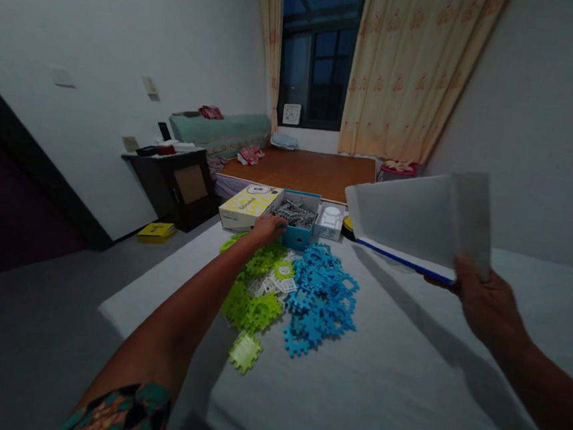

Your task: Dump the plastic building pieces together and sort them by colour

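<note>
My left hand (266,229) reaches far forward and rests against the near left edge of a small blue box (297,217) filled with grey pieces; its fingers look curled on the box rim. My right hand (484,306) is raised at the right and grips a flat white box lid (419,221) with a blue edge, tilted above the table. Between my arms lies a heap of blue (322,298) and green (254,292) jigsaw-edged foam tiles, with a few white ones (275,284) in the middle.
A yellow and white carton (248,206) stands left of the blue box, a white container (331,220) to its right. The grey table top (402,386) spreads around. Beyond are a wooden bed platform (303,171), a dark cabinet (179,185), a window and curtains.
</note>
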Demonstrator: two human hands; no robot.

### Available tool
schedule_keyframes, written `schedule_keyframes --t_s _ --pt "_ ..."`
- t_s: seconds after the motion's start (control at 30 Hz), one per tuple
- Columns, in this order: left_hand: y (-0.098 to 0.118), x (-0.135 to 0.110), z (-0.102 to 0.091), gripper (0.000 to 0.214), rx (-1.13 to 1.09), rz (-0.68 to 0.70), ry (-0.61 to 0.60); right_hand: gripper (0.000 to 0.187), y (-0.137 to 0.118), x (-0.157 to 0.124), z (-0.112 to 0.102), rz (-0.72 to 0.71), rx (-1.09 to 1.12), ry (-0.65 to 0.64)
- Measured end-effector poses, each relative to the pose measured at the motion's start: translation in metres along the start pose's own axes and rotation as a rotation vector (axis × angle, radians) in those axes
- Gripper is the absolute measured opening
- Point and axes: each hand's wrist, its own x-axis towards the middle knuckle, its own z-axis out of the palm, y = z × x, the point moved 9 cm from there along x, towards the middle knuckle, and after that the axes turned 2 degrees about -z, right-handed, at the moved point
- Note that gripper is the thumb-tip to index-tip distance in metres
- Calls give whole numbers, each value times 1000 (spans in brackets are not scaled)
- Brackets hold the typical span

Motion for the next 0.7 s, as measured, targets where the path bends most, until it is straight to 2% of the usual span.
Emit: schedule_keyframes --t_s 0.07,0.17,0.33,0.43,0.5,0.57,0.6,0.7 --pt "2 -5 1 27 1 21 -9 40 9 -9 1 -15 -16 -55" --pt "4 -18 2 27 6 60 -15 37 26 -17 -9 26 28 -60" --pt "14 -32 -1 30 5 133 -20 42 49 -17 -56 106 -220 70" --pt "27 -28 -5 32 17 183 -20 47 63 -13 -81 146 -305 108" --pt "33 -23 -8 31 41 185 -6 49 69 -13 -91 117 -362 102" --pt "33 -19 -15 35 69 145 28 51 69 -15 -95 10 -429 74" --pt "29 -17 -20 37 88 104 53 51 65 -18 -96 -88 -463 56" --pt "9 -19 -36 34 158 -48 119 46 39 -42 -86 -546 -550 -87"
